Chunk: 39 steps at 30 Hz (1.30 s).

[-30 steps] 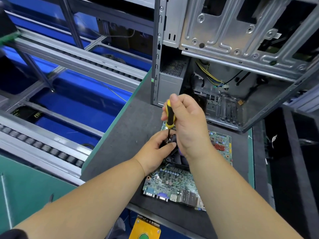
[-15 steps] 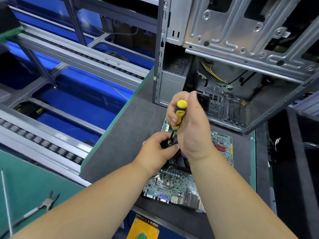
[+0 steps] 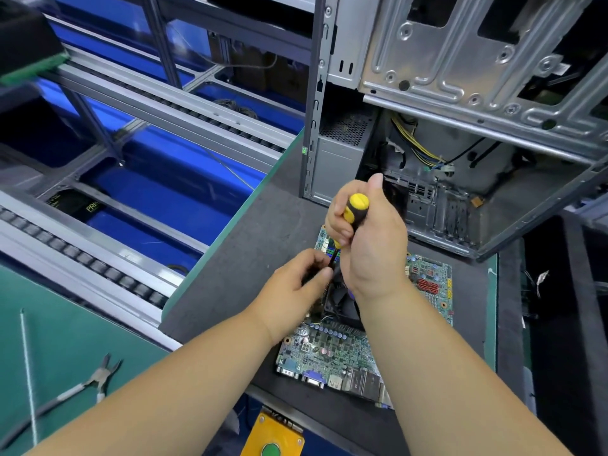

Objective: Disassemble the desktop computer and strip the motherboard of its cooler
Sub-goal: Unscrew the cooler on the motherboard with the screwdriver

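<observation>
A green motherboard (image 3: 332,353) lies flat on the dark mat, ports toward me. Its black fan cooler (image 3: 340,302) sits mid-board, mostly hidden under my hands. My right hand (image 3: 368,241) grips a yellow-and-black screwdriver (image 3: 353,210) nearly upright, tip down at the cooler's far left corner. My left hand (image 3: 296,287) curls its fingers round the cooler's left edge, fingertips beside the screwdriver shaft. The screw itself is hidden.
The opened grey computer case (image 3: 460,133) stands just behind the board, with loose yellow and black cables inside. Roller conveyor rails (image 3: 98,268) and blue bins lie to the left. Cutting pliers (image 3: 98,378) rest on the green surface at lower left. A yellow button box (image 3: 273,436) sits at the mat's near edge.
The screwdriver handle has tipped and turned in my right hand, its yellow cap now showing. The view shifted slightly, bringing the pliers into sight. My left hand stays on the cooler.
</observation>
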Motion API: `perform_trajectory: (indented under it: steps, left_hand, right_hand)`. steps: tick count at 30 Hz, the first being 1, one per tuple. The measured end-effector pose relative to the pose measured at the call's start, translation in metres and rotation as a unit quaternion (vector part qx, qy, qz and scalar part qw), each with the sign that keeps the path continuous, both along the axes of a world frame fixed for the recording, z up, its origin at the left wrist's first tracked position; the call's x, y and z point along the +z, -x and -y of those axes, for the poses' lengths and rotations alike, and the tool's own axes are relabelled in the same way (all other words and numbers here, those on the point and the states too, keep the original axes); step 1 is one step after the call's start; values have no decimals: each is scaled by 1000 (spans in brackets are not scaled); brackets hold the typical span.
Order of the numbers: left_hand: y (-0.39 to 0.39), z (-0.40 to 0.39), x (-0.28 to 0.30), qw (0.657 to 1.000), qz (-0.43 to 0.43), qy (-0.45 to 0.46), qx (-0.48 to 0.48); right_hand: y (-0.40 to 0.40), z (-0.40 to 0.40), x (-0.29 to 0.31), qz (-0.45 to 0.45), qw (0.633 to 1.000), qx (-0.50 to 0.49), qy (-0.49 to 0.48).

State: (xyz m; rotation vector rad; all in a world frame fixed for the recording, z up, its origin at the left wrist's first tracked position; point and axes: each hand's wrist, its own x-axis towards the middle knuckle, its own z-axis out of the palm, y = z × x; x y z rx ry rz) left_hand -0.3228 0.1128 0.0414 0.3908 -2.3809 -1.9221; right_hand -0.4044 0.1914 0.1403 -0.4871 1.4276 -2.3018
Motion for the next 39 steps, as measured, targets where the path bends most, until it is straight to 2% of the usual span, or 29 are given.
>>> perform_trajectory:
  steps: [3, 6, 9, 15, 18, 21, 23, 28, 31, 34, 36, 39]
  left_hand:
    - [-6, 7, -4, 999, -7, 32, 6]
    - [-2, 9, -2, 993, -22, 118, 21]
    - [8, 13, 3, 976, -37, 212, 26]
    - [21, 25, 2, 931, -56, 354, -66]
    - [20, 28, -1, 933, -76, 346, -58]
    - [23, 28, 1, 913, -64, 393, -88]
    - [25, 28, 2, 903, -61, 415, -93]
    - [25, 25, 3, 897, -50, 429, -97]
    - [25, 21, 5, 887, -30, 448, -107]
    - [25, 19, 9, 887, 6, 445, -121]
    - [23, 17, 12, 908, 19, 407, -95]
    - [18, 11, 22, 963, 23, 270, 14]
  right_hand:
    - [2, -6, 0, -20, 999, 28, -4]
    - [4, -12, 2, -50, 997, 1, -54]
    - [10, -13, 5, -41, 994, -34, -97]
    - [1, -1, 0, -56, 995, -46, -68]
    - [-3, 2, 1, -67, 996, 3, -61]
    - [-7, 7, 2, -92, 991, 55, -85]
    - [-8, 7, 2, -103, 989, 42, -97]
    - [11, -5, 10, -44, 992, -51, -110]
    - [15, -6, 13, 13, 995, -25, -98]
    - [7, -9, 19, 13, 999, 9, -48]
    - [8, -22, 25, 7, 1000, 7, 28]
    - [19, -57, 30, -24, 996, -40, 73]
